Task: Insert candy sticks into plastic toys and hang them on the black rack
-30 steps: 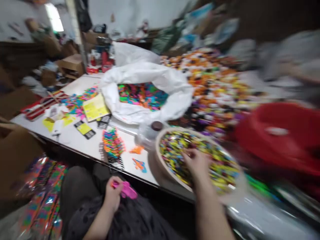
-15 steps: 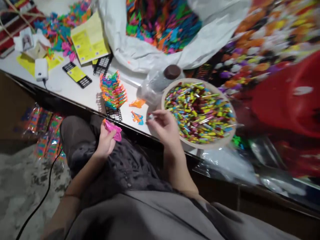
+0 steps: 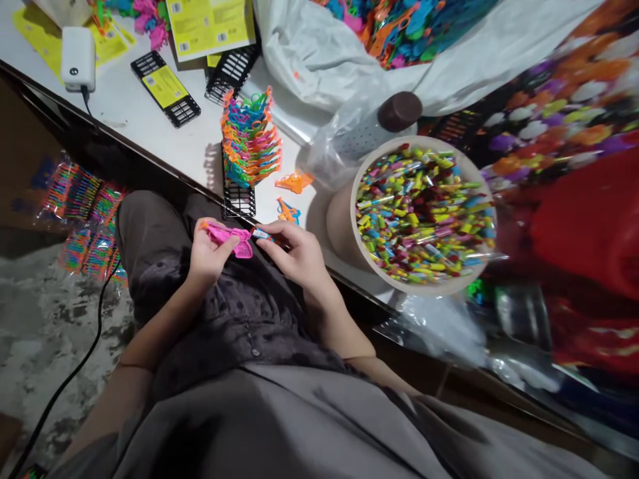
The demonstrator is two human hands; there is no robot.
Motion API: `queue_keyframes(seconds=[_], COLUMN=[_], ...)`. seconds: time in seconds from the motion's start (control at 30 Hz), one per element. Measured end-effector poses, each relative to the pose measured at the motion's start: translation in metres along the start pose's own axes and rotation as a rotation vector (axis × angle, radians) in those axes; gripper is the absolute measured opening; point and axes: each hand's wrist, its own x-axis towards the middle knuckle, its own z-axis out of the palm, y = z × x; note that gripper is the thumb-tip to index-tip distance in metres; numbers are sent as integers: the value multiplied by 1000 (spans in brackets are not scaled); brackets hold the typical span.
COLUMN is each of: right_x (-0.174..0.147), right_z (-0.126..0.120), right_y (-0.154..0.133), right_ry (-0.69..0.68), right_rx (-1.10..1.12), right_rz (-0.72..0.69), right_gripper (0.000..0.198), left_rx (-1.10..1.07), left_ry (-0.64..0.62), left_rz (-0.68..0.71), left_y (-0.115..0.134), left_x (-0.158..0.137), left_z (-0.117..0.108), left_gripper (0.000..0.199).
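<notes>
My left hand point(image 3: 208, 256) is closed on a pink plastic toy point(image 3: 243, 247) with a meshed end and an orange tip. My right hand point(image 3: 297, 256) pinches a small wrapped stick point(image 3: 261, 234) with a white-and-red end. That end meets or nearly meets the pink toy; I cannot tell whether it is inside. Just beyond the hands, an orange plastic piece point(image 3: 294, 181) and an orange-and-blue piece point(image 3: 288, 211) lie on the table. Beside them, colourful plastic toys point(image 3: 252, 143) stand in a row on a black slotted strip point(image 3: 239, 199).
A round tub point(image 3: 342, 223) full of small wrapped sticks stands to the right. Behind it are a brown-capped bottle point(image 3: 399, 112) and a white sack point(image 3: 299, 73) of plastic pieces. A labelled black strip point(image 3: 166, 88) and a white power bank point(image 3: 78, 58) lie left. A red container point(image 3: 589, 219) stands far right.
My right hand has moved left from beside the tub to the pink toy, carrying the small stick. The left hand still holds the toy. The camera view has shifted.
</notes>
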Motion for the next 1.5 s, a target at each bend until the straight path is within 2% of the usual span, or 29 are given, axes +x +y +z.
queue_keyframes(seconds=[0.17,0.4,0.53,0.73,0.83,0.93,1.0,1.07,1.1,1.17,1.27,1.37,1.43,1.5], right_x=[1,0,0,-8,-9,-7,-5,-2,0,5,13,18,17,14], right_z=[-5,-9,-12,-2,-3,-31,-67,-106,-122,-144,-149,-145,-148,-150], right_y=[7,9,13,10,7,14,31,56,70,96,124,132,128,116], right_ry=[-68,-64,-96,-158,-190,-221,-45,234,286,199,78,112,147,292], right_rx=[14,-192,-208,-284,-280,-252,-306,-449,-539,-697,-896,-1005,-921,-743], right_rz=[19,-93,-91,-131,-94,-64,6,128,171,202,247,335,333,295], right_gripper=[29,24,25,23,24,24,29,33,32,26,29,21,15,16], left_rx=[11,47,54,72,62,31,-19,-88,-125,-204,-315,-377,-397,-406], left_ry=[-8,3,1,-7,-19,-69,-65,-28,-11,25,70,125,177,193], left_rz=[-69,-104,-150,-211,-241,-261,-299,-344,-370,-429,-570,-677,-713,-752], left_y=[1,1,-2,-7,-7,-5,-5,-6,-6,-8,-11,-12,-13,-13], left_x=[4,10,13,11,12,14,15,17,18,20,21,17,13,9], left_z=[5,7,7,5,5,7,8,7,4,-3,-17,-26,-29,-29], left_gripper=[59,58,56,49,48,47,48,48,45,38,29,20,14,11])
